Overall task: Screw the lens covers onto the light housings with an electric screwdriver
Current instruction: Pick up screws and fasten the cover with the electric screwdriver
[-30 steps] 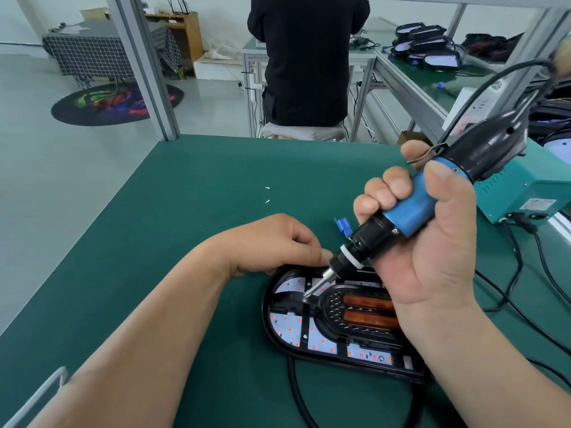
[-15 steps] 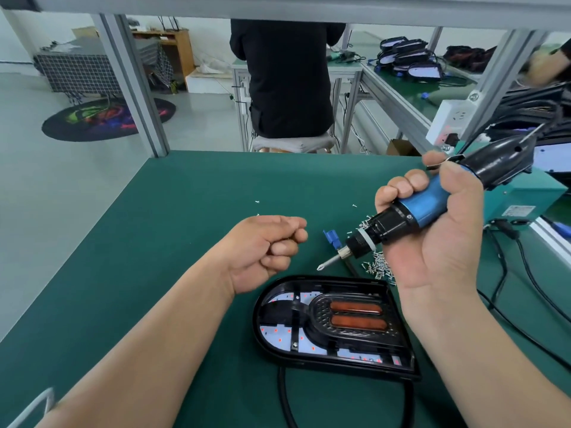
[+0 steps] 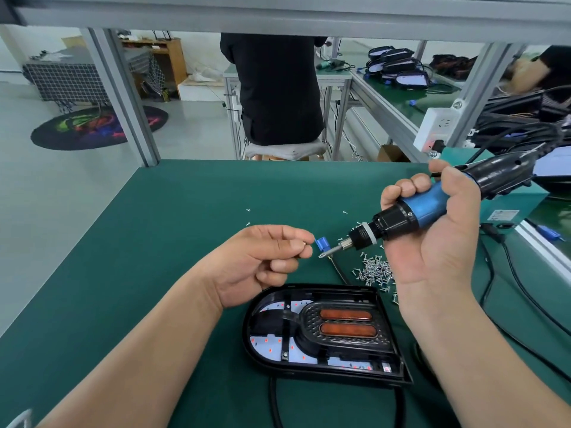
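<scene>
Lifting off is the change. On the counter (image 3: 148,242) the housing (image 3: 324,335) has not shifted: it lies flat with its cover (image 3: 278,344) on, below both hands and between the forearms. A second ago the left hand rested on its far edge and the bit stood in its far left corner. Now neither touches it.

The right hand (image 3: 432,248) is wrapped round the blue grip of the screwdriver (image 3: 423,208), thumb over the top. The tool is tilted in the air and its bit (image 3: 329,252) points at the left hand.

The left hand (image 3: 262,257), a closed fist half a second ago, now has thumb and forefinger pinched on what looks like a screw (image 3: 304,242), though it is too small to be sure. The other fingers are loosely curled. Fingertips are just beside the bit tip, not touching.

The screw pile (image 3: 375,270) sits just under the heel of the right hand.

That corner is probably fastened. Next comes seating the new screw on the bit, then driving another hole. The tiny screw could slip during the handover.
</scene>
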A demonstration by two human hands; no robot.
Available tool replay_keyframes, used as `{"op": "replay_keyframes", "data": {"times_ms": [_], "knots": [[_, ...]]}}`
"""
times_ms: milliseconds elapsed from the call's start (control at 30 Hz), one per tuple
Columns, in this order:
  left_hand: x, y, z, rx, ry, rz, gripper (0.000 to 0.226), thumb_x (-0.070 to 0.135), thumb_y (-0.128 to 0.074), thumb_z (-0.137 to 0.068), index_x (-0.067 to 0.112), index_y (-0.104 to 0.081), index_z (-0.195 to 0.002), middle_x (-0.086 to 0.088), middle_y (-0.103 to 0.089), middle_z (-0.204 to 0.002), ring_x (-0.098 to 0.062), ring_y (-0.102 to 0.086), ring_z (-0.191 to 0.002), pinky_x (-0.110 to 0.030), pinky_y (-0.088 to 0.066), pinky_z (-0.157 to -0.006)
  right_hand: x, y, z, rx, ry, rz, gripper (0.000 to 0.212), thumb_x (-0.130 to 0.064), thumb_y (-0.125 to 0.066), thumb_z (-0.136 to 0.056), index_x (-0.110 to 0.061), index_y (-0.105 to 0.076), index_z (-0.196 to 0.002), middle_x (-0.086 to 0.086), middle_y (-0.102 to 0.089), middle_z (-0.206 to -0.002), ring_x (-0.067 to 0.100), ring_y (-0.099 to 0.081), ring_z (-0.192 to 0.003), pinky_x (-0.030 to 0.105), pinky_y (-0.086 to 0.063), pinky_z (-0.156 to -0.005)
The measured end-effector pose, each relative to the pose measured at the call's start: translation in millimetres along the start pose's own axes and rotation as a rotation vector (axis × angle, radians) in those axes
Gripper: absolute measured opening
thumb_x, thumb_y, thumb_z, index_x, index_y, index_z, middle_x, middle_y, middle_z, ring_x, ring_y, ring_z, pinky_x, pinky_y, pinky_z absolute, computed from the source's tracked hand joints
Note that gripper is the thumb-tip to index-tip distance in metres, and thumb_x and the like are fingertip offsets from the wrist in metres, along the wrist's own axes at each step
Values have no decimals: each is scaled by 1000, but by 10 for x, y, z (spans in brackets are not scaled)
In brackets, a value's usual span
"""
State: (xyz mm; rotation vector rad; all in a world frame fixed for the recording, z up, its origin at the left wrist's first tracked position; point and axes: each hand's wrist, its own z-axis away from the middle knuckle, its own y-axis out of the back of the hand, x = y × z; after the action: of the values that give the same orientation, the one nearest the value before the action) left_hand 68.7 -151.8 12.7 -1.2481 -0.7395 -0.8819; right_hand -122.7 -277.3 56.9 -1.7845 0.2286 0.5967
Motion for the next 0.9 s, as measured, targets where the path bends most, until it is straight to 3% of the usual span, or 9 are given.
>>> {"op": "replay_keyframes", "data": {"times_ms": [467,900], "knots": [[-13,-56,11,0,-51,-255,17,6,-71,-90,7,-73,-107,-14,-72,-96,-10,-38,-58,-14,-29,-43,-29,-2,-18,0,16,-19,10,-19,-59,-103,-13,-59,-111,0,-54,-81,16,-54,-73,34,-55,-82],[-10,-83,21,4,-36,-258,19,6,-71,-89,9,-81,-105,-14,-75,-99,-9,-36,-59,-12,-29,-43,10,24,-16,-12,21,19,16,-19,-60,-102,-13,-57,-116,0,-54,-81,16,-55,-73,34,-56,-82]]}}
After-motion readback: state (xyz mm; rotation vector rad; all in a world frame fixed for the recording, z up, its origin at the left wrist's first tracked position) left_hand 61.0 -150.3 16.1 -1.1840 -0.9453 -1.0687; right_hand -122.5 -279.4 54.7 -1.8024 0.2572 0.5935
